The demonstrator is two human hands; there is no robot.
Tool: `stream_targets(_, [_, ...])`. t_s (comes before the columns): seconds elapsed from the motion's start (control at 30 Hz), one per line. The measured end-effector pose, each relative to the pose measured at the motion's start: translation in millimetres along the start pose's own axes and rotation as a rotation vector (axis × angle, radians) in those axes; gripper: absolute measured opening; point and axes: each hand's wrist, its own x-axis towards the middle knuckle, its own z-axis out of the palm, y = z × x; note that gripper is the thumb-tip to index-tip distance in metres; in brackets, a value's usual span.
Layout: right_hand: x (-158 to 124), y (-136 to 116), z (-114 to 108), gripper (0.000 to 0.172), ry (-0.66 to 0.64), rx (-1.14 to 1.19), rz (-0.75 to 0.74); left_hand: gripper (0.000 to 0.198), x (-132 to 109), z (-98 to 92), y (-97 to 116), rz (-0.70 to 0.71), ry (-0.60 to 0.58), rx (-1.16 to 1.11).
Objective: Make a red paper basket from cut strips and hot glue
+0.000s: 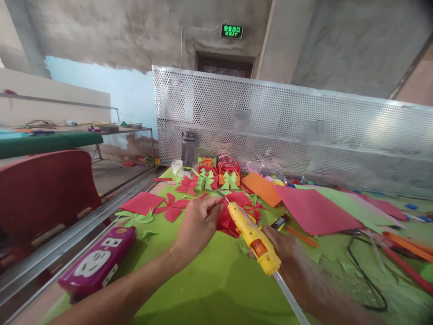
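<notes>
Right hand (284, 247) grips a yellow glue gun (248, 229), tip by the red paper (228, 222) on the green table (209, 289). Left hand (198, 219) curls near it; I can't tell if it grips. One slip could burn those fingers.

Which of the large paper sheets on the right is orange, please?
The leftmost sheet, beside the large red sheet; it alone is orange, the others being red or light green.

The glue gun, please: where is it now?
The glue gun is just right of centre in the head view, in the right hand, tip near the left hand.
</notes>
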Motion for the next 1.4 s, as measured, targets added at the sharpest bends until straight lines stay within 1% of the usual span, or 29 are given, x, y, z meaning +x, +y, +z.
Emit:
stream_targets(0.07, [0.1, 1.6, 1.3, 0.013, 0.011, -0.003, 0.018, 0.023, 0.4, -0.3, 0.5, 0.008, 0.01, 0.019])
stream_targets(0.27, [-0.2, 1.4, 2.1, 0.008, -0.034, -0.003, 0.064, 0.022, 0.2, -0.3, 1.1, 0.01, 0.009, -0.017])
stream_targets(0.5, [-2.2, 0.4, 0.8, 0.005, -0.032, -0.017, 0.049, 0.022, -0.9, -1.0, 3.0, 0.012, 0.017, -0.046])
stream_targets(0.63, [-0.8, -1.0, 0.6, 0.005, -0.025, -0.03, 0.027, 0.024, -0.8, -0.4, 1.5, 0.006, -0.026, -0.055])
stream_targets(0.77, [-0.7, 0.5, 2.5, 0.008, 0.0, -0.034, 0.039, 0.024, -0.6, -0.1, 0.9, 0.016, -0.024, -0.014])
stream_targets(0.93, [-2.2, 3.1, 5.5, 0.01, -0.014, -0.021, 0.075, 0.024, -0.5, -0.6, 2.9, 0.018, -0.01, 0.002])
stream_targets(1.03, [-2.3, 0.6, 4.7, 0.013, 0.003, -0.049, 0.053, 0.024, -0.8, -0.4, 2.5, 0.009, -0.023, -0.007])
stream_targets(1.1, [-1.9, -1.7, 2.6, 0.011, 0.009, -0.048, 0.031, 0.024, -1.0, -0.3, 2.1, 0.013, -0.027, -0.004])
stream_targets(1.23, [-1.2, -3.9, -1.0, 0.009, -0.039, -0.027, 0.047, 0.024, -0.2, -0.8, 2.2, 0.027, -0.016, 0.021])
stream_targets(1.4, [-2.3, -3.7, 1.5, 0.014, -0.022, -0.053, 0.06, 0.023, 0.6, -1.0, 2.5, 0.018, -0.001, 0.03])
